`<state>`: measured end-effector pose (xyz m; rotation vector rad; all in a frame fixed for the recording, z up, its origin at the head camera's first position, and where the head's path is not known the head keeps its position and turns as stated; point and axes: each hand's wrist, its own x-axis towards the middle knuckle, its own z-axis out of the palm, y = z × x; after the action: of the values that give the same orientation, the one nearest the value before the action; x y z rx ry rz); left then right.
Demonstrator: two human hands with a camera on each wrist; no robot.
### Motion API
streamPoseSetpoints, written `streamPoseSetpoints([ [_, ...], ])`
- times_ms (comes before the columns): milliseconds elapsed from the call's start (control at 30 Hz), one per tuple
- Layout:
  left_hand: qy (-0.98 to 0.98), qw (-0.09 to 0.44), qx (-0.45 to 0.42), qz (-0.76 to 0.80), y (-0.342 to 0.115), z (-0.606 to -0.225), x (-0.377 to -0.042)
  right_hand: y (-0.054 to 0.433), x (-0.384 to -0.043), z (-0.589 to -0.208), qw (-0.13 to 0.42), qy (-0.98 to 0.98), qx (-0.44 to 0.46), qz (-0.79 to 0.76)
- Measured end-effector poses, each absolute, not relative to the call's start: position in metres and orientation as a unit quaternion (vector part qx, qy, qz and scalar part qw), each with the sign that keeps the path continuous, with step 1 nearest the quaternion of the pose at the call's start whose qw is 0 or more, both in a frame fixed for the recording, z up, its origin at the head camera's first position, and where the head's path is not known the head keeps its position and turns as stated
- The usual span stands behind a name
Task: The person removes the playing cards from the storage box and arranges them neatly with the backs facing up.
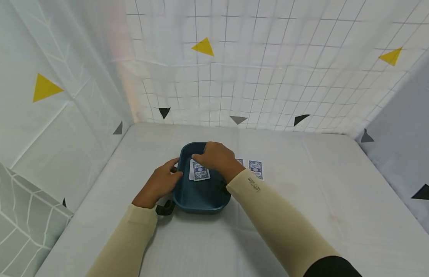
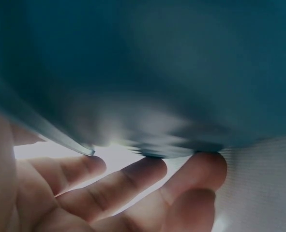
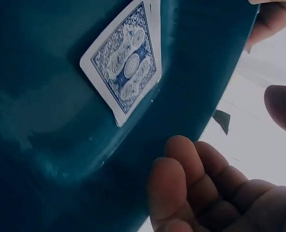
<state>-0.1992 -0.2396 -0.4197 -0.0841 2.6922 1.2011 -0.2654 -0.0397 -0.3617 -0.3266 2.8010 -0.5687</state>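
A dark blue tray (image 1: 201,197) with a raised rim sits on the table. Inside it a blue-backed playing card (image 1: 201,172) overlaps another card, whose white edge shows at its left; the right wrist view shows the upper card (image 3: 128,65) close to the tray wall. At the tray's left side, my left hand (image 1: 161,182) touches the outer wall with spread fingertips (image 2: 147,169). My right hand (image 1: 218,157) is over the tray's far right part, above the cards, its fingers (image 3: 181,169) loosely bent and apart from the thumb, with nothing between them.
Right of the tray lies a blue-backed card (image 1: 256,169), and another card (image 1: 239,161) is partly hidden by my right wrist. White cloth covers the table (image 1: 297,215). A gridded white curtain (image 1: 256,69) with coloured triangles hangs behind it.
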Motion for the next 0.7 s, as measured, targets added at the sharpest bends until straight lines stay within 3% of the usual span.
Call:
streamPoseSetpoints([
  [700, 0.91, 0.093, -0.033, 0.403, -0.24, -0.422, -0.2, -0.057, -0.261, -0.386, 0.148, 0.975, -0.131, -0.099],
])
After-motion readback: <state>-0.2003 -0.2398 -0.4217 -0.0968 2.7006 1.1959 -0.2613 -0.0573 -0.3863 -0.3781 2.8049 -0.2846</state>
